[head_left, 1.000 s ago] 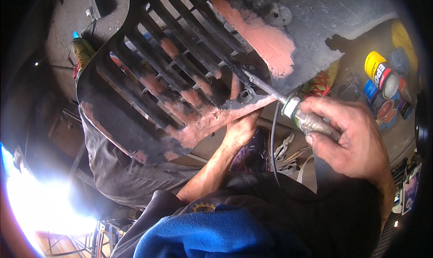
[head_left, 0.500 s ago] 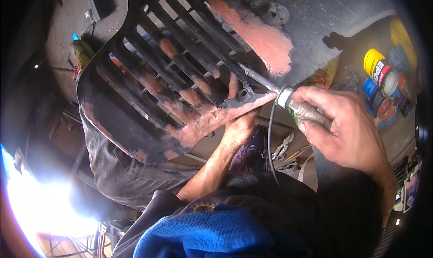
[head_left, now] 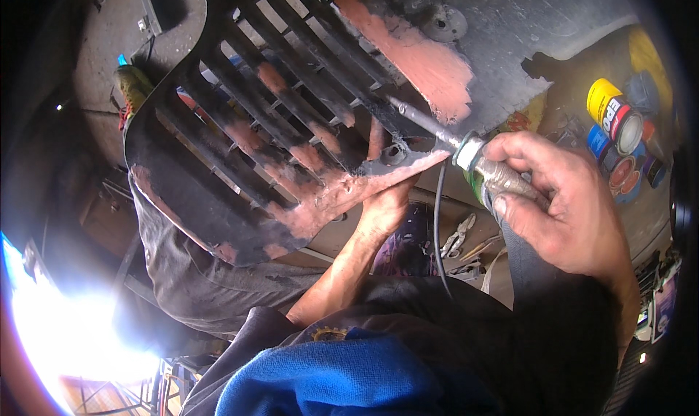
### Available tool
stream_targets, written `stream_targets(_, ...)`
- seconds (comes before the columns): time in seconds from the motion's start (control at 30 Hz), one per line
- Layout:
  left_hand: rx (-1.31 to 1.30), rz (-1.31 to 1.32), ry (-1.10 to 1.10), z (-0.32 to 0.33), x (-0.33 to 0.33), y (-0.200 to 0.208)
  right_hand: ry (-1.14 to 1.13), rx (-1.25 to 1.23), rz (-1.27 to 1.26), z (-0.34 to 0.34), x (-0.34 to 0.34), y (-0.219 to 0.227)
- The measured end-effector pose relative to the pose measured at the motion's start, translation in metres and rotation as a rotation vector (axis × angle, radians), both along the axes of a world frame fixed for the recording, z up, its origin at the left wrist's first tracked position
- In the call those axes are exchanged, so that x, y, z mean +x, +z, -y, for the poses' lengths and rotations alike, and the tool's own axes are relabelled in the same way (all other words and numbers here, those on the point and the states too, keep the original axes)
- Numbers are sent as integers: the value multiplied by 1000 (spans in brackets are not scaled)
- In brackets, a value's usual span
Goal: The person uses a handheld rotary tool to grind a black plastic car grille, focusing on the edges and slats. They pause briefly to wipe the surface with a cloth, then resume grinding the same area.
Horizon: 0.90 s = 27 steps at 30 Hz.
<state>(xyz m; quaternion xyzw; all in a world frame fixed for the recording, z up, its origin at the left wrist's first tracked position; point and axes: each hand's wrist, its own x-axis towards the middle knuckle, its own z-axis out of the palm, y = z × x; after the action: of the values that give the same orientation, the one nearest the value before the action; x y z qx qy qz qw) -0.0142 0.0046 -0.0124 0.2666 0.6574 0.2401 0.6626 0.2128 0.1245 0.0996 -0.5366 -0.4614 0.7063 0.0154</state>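
Working from afar, I look down through the head camera on a workshop scene: a dark grille panel (head_left: 182,187), its slats smeared with pink filler (head_left: 328,194), slants across the upper left and middle of the view, above the person's lap. The right hand (head_left: 564,208) has its fingers wrapped around the worn handle of a corded tool (head_left: 504,180), thumb pressed along the near side. The tool's slim metal shaft points up and to the left, its tip at the right ends of the slats; I cannot tell whether it touches the plastic. The left hand (head_left: 386,206) reaches up beneath the panel's lower edge, just below a bracket hole; most of its fingers are hidden behind the part, so I cannot tell how firmly it grasps. A dark cable (head_left: 438,234) hangs down between the two hands. Beyond the tool, a second pink patch (head_left: 429,70) covers the edge of a grey surface (head_left: 510,34). To the right, a yellow can (head_left: 603,103) lies tilted next to a blue can (head_left: 598,144). Pliers (head_left: 457,235) rest below the panel, and a bright blue cloth (head_left: 328,376) fills the foreground.
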Motion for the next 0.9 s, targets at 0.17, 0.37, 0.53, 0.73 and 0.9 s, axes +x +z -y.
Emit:
stream_targets(0.17, -30, 86, 102, 7, -1, -6, 91, -61, 54, -4, -5, 2)
stream_targets(0.37, 82, -13, -42, 9, -1, -8, 110, 80, 1, 1, 4, -1)
stream_targets(0.53, 63, -60, 6, -2, 5, 0, 100, 126, -10, 3, -2, -3)
stream_targets(0.73, 104, -37, -143, 9, -7, -7, 88, 109, 3, 3, -5, -4)
stream_targets(0.9, 47, -39, -82, 11, -3, -9, 104, 176, -5, 5, -5, -6)
